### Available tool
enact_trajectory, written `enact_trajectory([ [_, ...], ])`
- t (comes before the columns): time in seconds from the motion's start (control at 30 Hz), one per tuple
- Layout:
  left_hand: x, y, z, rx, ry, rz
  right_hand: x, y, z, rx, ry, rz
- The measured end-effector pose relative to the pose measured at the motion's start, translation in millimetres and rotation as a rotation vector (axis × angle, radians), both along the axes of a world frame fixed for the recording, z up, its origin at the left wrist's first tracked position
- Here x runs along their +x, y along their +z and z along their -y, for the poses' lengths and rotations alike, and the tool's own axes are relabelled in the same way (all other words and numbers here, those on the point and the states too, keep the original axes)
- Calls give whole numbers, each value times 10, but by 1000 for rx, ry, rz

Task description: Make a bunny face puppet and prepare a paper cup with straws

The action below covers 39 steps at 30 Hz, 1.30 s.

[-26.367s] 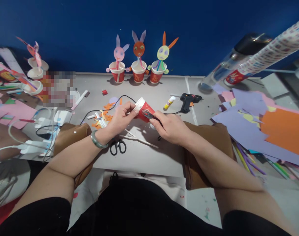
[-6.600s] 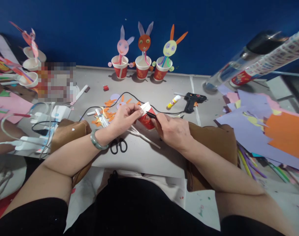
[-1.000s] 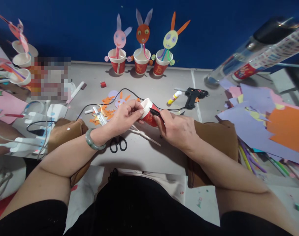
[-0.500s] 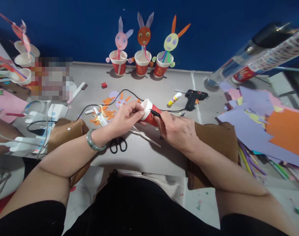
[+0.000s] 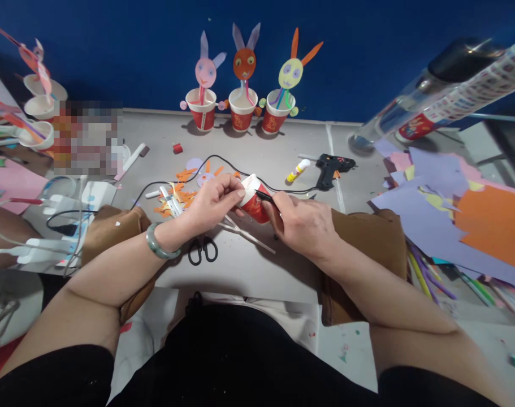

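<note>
A red and white paper cup (image 5: 254,207) is tilted in front of me, its mouth facing up and left. My left hand (image 5: 218,202) pinches it at the rim, thumb outside. In my right hand (image 5: 302,221) is a slim black pen-like tool (image 5: 263,195), its tip against the cup's side just below the rim. Whether it is a pen or a blade, I cannot tell. Under the cup lie thin pale sticks (image 5: 251,237). Black-handled scissors (image 5: 203,250) rest nearer to me, their blades hidden by my left hand and wrist.
Three paper cups with rabbit faces, one of them pink (image 5: 205,73), stand along the blue wall. A black glue gun (image 5: 331,170) and a glue stick (image 5: 298,170) lie behind the cup. Orange scraps (image 5: 183,195) are on the left, coloured paper sheets (image 5: 414,203) on the right.
The cup has turned a little in my hands, so more of its red side shows. The black tool's tip stays near the rim.
</note>
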<state>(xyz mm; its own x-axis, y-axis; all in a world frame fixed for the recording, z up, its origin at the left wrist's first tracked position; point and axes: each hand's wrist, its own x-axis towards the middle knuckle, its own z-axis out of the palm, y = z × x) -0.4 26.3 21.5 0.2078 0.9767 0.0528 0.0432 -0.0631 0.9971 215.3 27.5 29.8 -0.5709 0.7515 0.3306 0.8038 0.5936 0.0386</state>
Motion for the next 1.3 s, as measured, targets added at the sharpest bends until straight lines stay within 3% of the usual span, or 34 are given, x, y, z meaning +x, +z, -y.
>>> enact_trajectory([
  [0.3,-75,79,-41,49,12,-36,9,-2,-10,3,36,7],
  [0.63,-164,176,-58,7,-80,-98,11,25,-15,-29,75,12],
  [0.83,-140,138,-63,47,-33,-105,11,58,3,-171,4,-67],
  [1.03,-97,33,-78,65,42,-64,-4,107,-18,-480,46,-229],
  [1.3,-53,11,-33,142,41,-110,-9,94,-75,-539,65,-327],
])
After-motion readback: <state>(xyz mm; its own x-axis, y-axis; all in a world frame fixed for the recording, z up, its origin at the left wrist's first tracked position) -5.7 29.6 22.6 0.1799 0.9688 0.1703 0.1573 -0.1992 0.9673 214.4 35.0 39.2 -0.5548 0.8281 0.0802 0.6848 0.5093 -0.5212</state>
